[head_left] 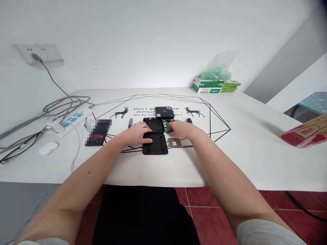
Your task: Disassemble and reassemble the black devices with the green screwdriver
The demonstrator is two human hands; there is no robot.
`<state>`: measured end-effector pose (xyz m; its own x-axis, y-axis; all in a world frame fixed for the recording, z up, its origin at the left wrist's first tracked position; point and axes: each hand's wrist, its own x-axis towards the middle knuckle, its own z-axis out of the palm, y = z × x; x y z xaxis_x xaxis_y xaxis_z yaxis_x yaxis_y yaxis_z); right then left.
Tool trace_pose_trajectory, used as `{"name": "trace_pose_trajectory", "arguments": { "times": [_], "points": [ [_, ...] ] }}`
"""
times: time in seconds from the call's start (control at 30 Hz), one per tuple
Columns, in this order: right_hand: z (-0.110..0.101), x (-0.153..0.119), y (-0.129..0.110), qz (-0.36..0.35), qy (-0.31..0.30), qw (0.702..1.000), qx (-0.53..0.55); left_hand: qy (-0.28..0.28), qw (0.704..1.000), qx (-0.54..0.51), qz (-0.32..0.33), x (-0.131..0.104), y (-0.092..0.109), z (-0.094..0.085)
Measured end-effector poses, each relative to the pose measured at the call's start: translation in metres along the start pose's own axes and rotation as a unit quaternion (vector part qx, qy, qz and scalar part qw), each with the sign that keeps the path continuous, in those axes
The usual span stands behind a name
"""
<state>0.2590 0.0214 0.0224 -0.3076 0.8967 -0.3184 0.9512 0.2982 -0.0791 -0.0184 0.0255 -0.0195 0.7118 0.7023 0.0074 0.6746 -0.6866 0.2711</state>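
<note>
Two black plastic casing halves lie in front of me, the upper casing half (154, 126) and the lower casing half (155, 147), inner sides up. My left hand (138, 133) rests at their left edges, thumb and fingers apart, touching the casing without wrapping round it. At their right, my right hand (181, 128) has its fingers curled down onto a green circuit board (167, 126), partly hidden by the hand. A silvery metal plate (175, 143) with a pale yellow square lies just below that hand. Behind the casing sits a closed black box-shaped device (165, 112).
A screwdriver (130, 122) lies left of the casing, and a dark handle (189, 120) right of my right hand. Further left are a phone (98, 132), a power strip (76, 119), cables and a white earphone case (48, 148). Green-white boxes (208, 85) stand by the wall.
</note>
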Motion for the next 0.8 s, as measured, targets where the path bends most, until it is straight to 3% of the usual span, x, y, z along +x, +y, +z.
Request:
{"name": "trace_pose_trajectory", "arguments": {
  "times": [0.3, 0.43, 0.67, 0.8],
  "points": [
    [-0.002, -0.003, 0.000, 0.000, 0.015, 0.999, -0.034, -0.005, 0.999, 0.008, -0.031, -0.002, 0.002, 0.000],
    [-0.007, -0.006, 0.003, 0.010, 0.056, 0.998, -0.024, -0.015, 0.999, 0.007, -0.049, -0.002, 0.004, -0.004],
    [-0.009, -0.006, 0.009, -0.034, 0.151, 0.988, 0.010, 0.006, 0.998, -0.005, -0.061, -0.002, -0.003, -0.004],
    [-0.009, -0.006, 0.011, -0.004, 0.077, 0.996, 0.045, 0.008, 0.998, 0.000, -0.061, -0.002, -0.005, -0.003]
  ]
}}
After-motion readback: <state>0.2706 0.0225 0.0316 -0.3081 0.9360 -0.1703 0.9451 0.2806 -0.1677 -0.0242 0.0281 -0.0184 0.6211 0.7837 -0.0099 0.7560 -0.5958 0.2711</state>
